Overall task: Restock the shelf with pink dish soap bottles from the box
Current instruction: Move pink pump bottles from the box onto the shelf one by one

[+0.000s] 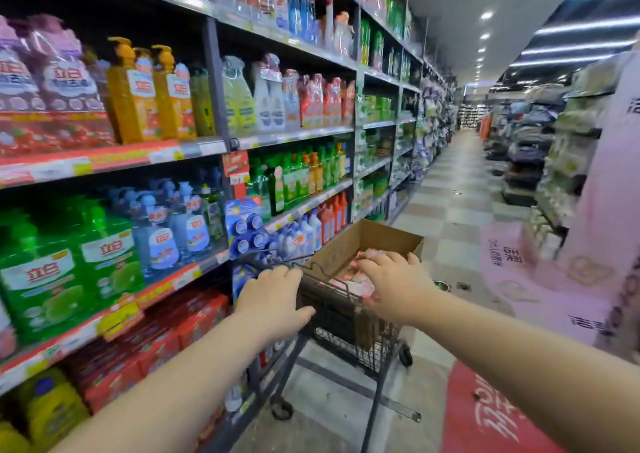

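Supermarket aisle, checkered tile floor (460, 210). Tall shelving (214, 148) runs down the left side, packed with detergent: orange pump bottles (149, 96) on an upper tier, green pump bottles (104, 255) one tier down, red cartons (194, 321) below those.

Wire shopping cart (360, 345) is parked just beside the shelving. Open cardboard box (367, 238) sits in its basket, flaps up. Pink dish soap bottles (349, 284) are lying inside the box, partly hidden and blurred, so no count.

Left hand (273, 300): fingers curled over the near top rim of the cart, gripping it.

Right hand (394, 283): reached into the box, palm down over the pink bottles, fingers slightly apart and bent downward, tips near the box's far wall. Can't tell whether it's pinching a bottle or just resting on them.

Right side: pink printed display (595, 245), and a red floor sticker (485, 414) near the right forearm.
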Action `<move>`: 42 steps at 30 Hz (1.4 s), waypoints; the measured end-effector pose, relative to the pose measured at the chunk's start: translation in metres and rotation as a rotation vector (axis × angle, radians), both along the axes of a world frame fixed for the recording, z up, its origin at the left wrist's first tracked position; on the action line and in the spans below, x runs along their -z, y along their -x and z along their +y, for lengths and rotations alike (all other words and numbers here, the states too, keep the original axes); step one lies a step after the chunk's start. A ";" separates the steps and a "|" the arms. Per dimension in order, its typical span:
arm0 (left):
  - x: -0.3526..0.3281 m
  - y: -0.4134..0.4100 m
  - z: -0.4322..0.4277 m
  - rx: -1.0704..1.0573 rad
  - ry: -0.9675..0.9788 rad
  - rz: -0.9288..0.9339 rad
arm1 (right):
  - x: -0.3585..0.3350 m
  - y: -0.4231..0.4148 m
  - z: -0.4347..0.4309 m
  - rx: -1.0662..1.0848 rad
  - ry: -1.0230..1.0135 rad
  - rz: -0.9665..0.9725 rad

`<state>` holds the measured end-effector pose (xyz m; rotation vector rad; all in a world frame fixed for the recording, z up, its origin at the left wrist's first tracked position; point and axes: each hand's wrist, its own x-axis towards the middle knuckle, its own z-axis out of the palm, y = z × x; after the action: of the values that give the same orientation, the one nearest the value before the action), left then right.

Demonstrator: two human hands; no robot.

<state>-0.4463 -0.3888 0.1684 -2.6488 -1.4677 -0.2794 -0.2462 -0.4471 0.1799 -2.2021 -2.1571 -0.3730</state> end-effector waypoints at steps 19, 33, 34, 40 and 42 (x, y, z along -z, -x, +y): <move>0.090 -0.280 0.060 0.210 0.216 0.059 | 0.084 -0.248 0.018 0.237 0.170 0.143; 0.143 -0.356 0.256 0.137 0.374 0.035 | 0.112 -0.325 0.216 0.215 0.308 0.115; 0.149 -0.357 0.267 0.124 0.386 0.042 | 0.116 -0.327 0.227 0.209 0.326 0.120; 0.180 -0.363 0.322 0.031 0.462 0.013 | 0.132 -0.349 0.304 0.129 0.401 0.113; 0.187 -0.366 0.340 -0.025 0.456 0.011 | 0.141 -0.357 0.332 0.085 0.422 0.114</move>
<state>-0.0800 -0.0486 -0.0184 -2.9575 -1.7369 0.0864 0.1110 -0.1151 0.0388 -2.4502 -2.2501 0.2263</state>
